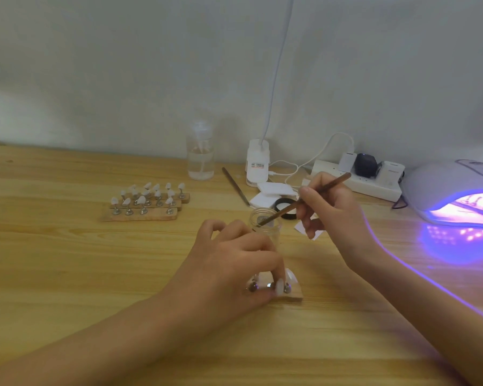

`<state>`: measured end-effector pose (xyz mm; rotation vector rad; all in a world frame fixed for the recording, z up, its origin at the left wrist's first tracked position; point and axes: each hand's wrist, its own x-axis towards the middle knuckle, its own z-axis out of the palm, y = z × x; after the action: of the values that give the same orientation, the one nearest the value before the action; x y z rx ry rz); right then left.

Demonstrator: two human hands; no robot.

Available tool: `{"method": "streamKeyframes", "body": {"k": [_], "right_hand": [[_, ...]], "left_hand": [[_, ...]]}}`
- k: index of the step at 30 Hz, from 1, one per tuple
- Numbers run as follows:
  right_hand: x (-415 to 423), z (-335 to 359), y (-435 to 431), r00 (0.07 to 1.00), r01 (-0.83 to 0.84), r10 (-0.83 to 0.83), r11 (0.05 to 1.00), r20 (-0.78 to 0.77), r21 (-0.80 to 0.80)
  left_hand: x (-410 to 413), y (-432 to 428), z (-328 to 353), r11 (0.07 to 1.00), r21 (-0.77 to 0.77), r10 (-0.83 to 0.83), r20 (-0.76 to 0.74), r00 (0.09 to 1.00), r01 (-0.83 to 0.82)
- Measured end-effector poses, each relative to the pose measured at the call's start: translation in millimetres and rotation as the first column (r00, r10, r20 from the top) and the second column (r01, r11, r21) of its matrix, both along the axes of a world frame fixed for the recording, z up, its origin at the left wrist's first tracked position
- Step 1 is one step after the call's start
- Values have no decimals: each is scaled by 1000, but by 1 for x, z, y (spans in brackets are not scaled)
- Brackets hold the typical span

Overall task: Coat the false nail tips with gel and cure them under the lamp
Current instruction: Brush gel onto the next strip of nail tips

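My right hand point(332, 210) grips a thin brown brush point(304, 200) whose tip dips into a small clear glass jar point(265, 222) of gel. My left hand point(234, 263) lies over a wooden holder strip point(293, 293) with metal stands and nail tips, its thumb and fingers pinching it on the table. The hand hides most of that strip. Three more wooden holders point(145, 203) with several white nail tips on metal stands sit to the left. The white curing lamp point(457, 196) at the right glows purple, with a strip inside it.
A clear pump bottle point(200, 154), a white lamp base with cable point(257, 162), a power strip with plugs point(359, 176), white pads point(273, 193), a black jar lid point(285, 207) and a second stick point(236, 189) crowd the table's back. Wooden table point(67, 260) spreads left.
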<state>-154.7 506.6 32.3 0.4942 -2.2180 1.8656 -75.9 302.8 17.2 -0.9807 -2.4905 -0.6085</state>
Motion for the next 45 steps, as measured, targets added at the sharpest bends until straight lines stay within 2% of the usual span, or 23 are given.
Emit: {"method": "streamKeyframes", "body": {"k": [2, 4, 6, 9, 12, 17, 26, 33, 38, 45], "right_hand": [[0, -1, 3, 999, 24, -22, 996, 23, -89], [-1, -4, 4, 998, 41, -33, 986, 57, -159], [-2, -9, 5, 994, 74, -57, 978, 91, -196], [-4, -18, 7, 982, 125, -79, 954, 172, -272], [-5, -24, 7, 965, 134, -31, 912, 261, -388], [-5, -23, 8, 962, 110, 17, 890, 272, -443], [-2, -22, 11, 964, 73, 56, 884, 260, -461], [-4, -24, 13, 962, 49, 90, 873, 259, -485], [-3, -25, 14, 964, 38, 95, 877, 250, -479], [-3, -24, 12, 967, 17, 103, 886, 233, -464]], "left_hand": [[-3, 1, 10, 992, 116, -59, 36, 998, 55], [-10, 3, 24, 947, 307, -135, 113, 984, 94], [-23, 4, 35, 873, 478, -195, 167, 966, 93], [-45, -4, 34, 726, 688, -271, 280, 921, 5], [-57, -11, 16, 621, 772, -238, 352, 905, -136], [-65, -14, -6, 504, 791, -212, 501, 839, -346], [-67, -13, -14, 517, 771, -196, 529, 826, -371], [-69, -15, -16, 442, 812, -238, 517, 822, -382], [-68, -14, -19, 547, 759, -168, 513, 842, -353], [-66, -15, -20, 623, 714, -148, 509, 848, -320]]}}
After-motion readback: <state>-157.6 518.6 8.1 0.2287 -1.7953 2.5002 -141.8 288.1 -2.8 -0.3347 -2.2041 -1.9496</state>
